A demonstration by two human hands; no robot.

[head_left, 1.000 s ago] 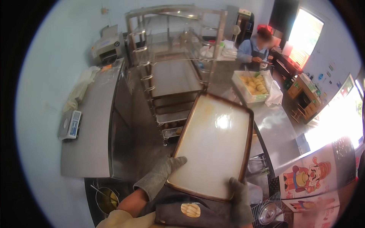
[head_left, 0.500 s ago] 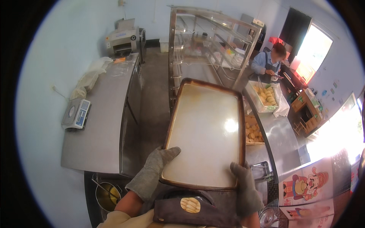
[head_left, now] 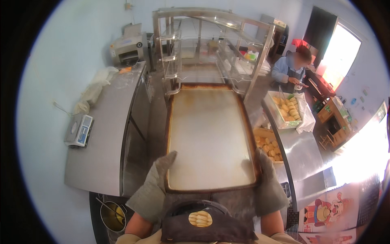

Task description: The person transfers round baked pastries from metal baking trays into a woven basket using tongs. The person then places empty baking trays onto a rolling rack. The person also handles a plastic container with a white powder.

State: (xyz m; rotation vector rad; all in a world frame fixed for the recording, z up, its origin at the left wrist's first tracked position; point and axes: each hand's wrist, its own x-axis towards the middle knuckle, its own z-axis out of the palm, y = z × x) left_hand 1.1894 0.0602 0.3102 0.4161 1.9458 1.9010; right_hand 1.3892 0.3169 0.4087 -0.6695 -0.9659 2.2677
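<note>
A large baking tray with a pale, bare surface and browned rim spans the space in front of me. My left hand, in a grey oven mitt, grips its left edge near the close corner. Gripping the opposite edge is my right hand, in a matching mitt. The fingers of both hands are partly hidden beneath the tray. Its far edge lies at the front of a metal tray rack, between the uprights and below a wire shelf; whether it rests on a rail I cannot tell.
A steel counter with a digital scale runs along the left. A pot stands below its near end. On the right counter sits a box of round pastries; a crate of them is lower down. A person stands beyond.
The tray has straightened and moved slightly left, and its far edge now meets the rack's front. My right hand has come up along the tray's side. The rack now appears more head-on.
</note>
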